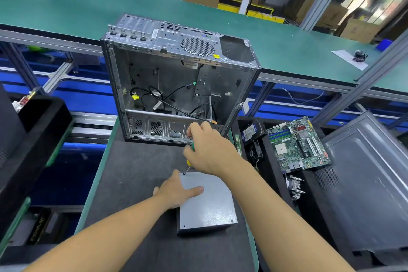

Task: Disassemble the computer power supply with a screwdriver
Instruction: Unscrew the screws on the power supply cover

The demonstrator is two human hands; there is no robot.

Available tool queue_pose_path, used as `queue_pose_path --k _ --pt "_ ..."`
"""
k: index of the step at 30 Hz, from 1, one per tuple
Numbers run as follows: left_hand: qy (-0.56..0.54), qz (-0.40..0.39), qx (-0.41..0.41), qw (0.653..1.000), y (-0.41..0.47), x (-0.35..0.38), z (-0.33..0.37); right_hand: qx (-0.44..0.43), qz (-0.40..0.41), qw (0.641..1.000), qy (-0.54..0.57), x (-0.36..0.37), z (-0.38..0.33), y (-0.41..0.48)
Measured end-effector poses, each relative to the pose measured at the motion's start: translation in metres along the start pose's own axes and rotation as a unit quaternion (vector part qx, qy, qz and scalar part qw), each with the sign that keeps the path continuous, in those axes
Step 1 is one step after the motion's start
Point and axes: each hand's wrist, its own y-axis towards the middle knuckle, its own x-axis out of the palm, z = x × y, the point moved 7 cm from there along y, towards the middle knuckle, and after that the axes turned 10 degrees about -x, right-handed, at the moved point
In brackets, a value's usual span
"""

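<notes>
1. The power supply [207, 203] (a plain grey metal box) is laid flat on the dark mat of the tabletop [136, 183], near the front edge and just before the open computer case [176, 77].
2. The left hand [176, 192] is pressed against the box's left edge. Its thumb is stretched straight across the top plate and its fingers are set along the side, uncurled as far as can be seen.
3. The screwdriver [190, 159] is gripped by the right hand [207, 150], whose fingers are closed round the green and yellow handle.
4. The tool is held tilted, and its tip is set on a screw at the far left corner of the top plate, just beyond the left hand.
5. 2 more screws are seen in the plate's near corners.
6. The case is stood behind the hands with its side open. Loose black cables are seen inside it.
7. To the right, a green motherboard [298, 146] is propped beside a hard drive [251, 131], and a grey side panel [364, 183] is leaned further right.
8. A green conveyor belt [66, 6] is seen behind the case.
</notes>
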Motion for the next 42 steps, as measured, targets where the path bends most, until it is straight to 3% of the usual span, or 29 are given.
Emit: queue_pose_path --k 5,10,13,16,19,25,34,38,42 --pt "0.000 -0.008 -0.002 1.000 -0.003 -0.001 0.001 0.006 0.005 1.000 -0.029 -0.002 0.004 0.003" --pt "-0.009 -0.004 0.009 1.000 -0.006 -0.002 0.004 -0.002 -0.043 0.998 0.040 0.001 0.003 0.005" --pt "-0.033 0.074 0.034 0.996 -0.016 -0.005 0.005 0.003 -0.035 0.999 0.028 0.000 0.004 0.004" --pt "-0.126 0.159 0.085 0.975 -0.028 -0.009 -0.001 0.026 0.004 1.000 -0.010 -0.002 0.005 0.003" --pt "-0.222 0.190 0.118 0.949 -0.031 -0.022 -0.012 0.018 0.005 1.000 -0.012 -0.001 0.004 0.004" --pt "-0.120 0.180 0.185 0.959 -0.026 -0.047 0.003 -0.026 -0.014 0.999 0.046 0.001 -0.005 0.003" --pt "0.055 0.189 0.210 0.958 -0.024 -0.054 0.024 -0.039 0.054 0.994 0.086 -0.005 -0.003 -0.004" --pt "0.044 0.206 0.229 0.950 -0.028 -0.058 0.039 -0.028 0.116 0.985 0.121 -0.020 0.008 -0.010" --pt "-0.090 0.211 0.217 0.949 -0.030 -0.066 0.048 0.046 0.220 0.960 0.167 -0.040 0.047 -0.032"
